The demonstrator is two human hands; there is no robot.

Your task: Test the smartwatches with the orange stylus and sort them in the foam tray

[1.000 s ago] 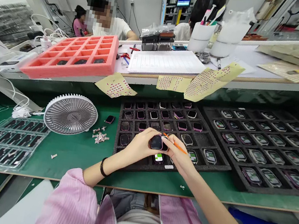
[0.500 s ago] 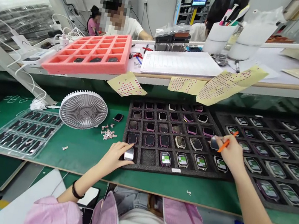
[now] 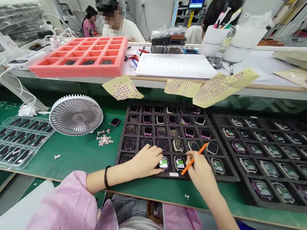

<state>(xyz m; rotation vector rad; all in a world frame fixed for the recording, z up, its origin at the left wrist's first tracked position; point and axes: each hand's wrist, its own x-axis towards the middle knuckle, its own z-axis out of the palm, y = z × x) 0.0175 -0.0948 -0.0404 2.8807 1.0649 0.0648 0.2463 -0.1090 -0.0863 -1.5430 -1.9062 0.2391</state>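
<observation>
My left hand (image 3: pixel 146 161) reaches over the front row of a black foam tray (image 3: pixel 167 175). Its thumb and fingers close on the left side of a smartwatch body (image 3: pixel 164 163) with a lit white-and-green screen, lying in its compartment. My right hand (image 3: pixel 200 171) holds a slim orange stick (image 3: pixel 194 159) slanting across the fingers, its lower end beside another lit smartwatch (image 3: pixel 180 162). The right fingertips are by a dark-screened watch (image 3: pixel 193 146) in the row behind; whether they touch it I cannot tell. More watch bodies, purple- and silver-framed, fill nearby compartments.
To the right sits a second foam tray (image 3: pixel 243 185) of watches. On the left are a round fan (image 3: pixel 77 114), small pale pieces (image 3: pixel 104 140), a lone watch (image 3: pixel 115 122) and a clear tray of black parts (image 3: pixel 9 140). A shelf behind carries a pink foam tray (image 3: pixel 75 72).
My left hand has moved right from the front-left corner compartment to the lit watch. My right hand, still with the orange stick, has moved left, away from the watch at the tray's right side.
</observation>
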